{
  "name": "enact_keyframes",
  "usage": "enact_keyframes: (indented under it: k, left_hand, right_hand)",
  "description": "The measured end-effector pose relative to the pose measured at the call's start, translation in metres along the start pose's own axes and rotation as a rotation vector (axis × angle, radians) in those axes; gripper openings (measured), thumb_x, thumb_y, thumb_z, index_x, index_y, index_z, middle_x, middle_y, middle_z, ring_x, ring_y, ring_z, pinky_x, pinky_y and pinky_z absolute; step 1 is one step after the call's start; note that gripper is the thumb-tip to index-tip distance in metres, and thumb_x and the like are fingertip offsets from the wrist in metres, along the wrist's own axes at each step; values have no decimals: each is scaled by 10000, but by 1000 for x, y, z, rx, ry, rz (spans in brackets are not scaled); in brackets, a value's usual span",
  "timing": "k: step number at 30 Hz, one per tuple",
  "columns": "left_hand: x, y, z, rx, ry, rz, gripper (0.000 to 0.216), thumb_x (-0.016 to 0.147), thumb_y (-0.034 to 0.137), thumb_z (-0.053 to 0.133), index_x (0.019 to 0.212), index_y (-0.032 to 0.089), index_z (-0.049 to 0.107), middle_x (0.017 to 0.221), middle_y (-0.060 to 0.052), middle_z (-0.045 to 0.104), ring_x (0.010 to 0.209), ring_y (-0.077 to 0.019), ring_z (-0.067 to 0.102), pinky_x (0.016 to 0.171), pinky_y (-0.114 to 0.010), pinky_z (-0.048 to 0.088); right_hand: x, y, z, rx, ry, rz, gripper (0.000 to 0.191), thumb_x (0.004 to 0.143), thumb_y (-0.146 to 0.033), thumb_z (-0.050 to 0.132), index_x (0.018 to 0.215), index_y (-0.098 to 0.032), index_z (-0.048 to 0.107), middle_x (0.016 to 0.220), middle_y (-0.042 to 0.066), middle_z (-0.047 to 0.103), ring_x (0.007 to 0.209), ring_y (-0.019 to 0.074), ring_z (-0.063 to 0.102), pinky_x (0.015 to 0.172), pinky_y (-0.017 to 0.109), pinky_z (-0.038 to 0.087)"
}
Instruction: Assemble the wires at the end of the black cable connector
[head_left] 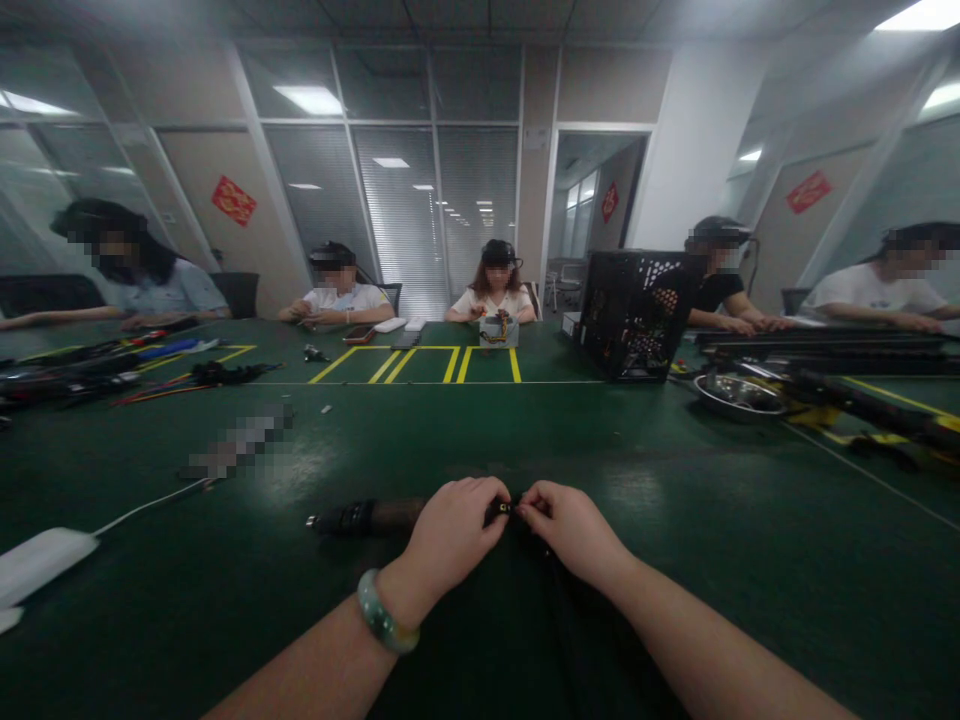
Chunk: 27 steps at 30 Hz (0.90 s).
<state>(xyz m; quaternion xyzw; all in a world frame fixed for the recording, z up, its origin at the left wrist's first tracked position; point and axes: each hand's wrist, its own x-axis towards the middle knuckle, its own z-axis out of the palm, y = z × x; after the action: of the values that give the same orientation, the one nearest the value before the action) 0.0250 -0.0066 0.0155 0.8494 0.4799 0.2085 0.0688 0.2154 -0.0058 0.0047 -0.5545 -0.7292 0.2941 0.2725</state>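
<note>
A green bangle (387, 612) is worn on the wrist of the person's left hand (457, 530), which is closed over the right end of a dark cylindrical tool (367, 517) lying sideways on a green desk (450, 430), its metal tip pointing left. Just off the tool's right end, a small dark piece (517, 507) is pinched between the fingertips of the right hand (574, 525); it is too small to be identified. To the left of the tool, a white block (45, 565) is joined by a white cord (146, 510) to a long object (240, 445) blurred by pixels. Farther out to the right of the tool, a shallow metal bowl (705, 402) is seen, and far to its left a heap of dark parts and cables (82, 370) is spread. Straight beyond the tool, yellow lines (386, 366) are marked out, with a grey box (491, 333) trailing coloured wires set behind them; beyond the tool and to the right, a black computer case (637, 315) is stood upright. Farthest past the tool, the opposite side is occupied by five seated people, backed by glass panels with blinds (401, 215).
</note>
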Motion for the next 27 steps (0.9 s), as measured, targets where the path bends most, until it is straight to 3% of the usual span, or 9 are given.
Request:
enact_keyframes:
  k: [27]
  left_hand:
    - [-2,-2,-2,-94,-21,45,124,831,204,588,938,247,633,941,10,655,901,-192,572,833,-333,409]
  right_hand:
    - [-4,-1,3,-22,-19,-60,146,873,-278,566,867,-237,706,773,-18,692,686,135,619,581,203,370]
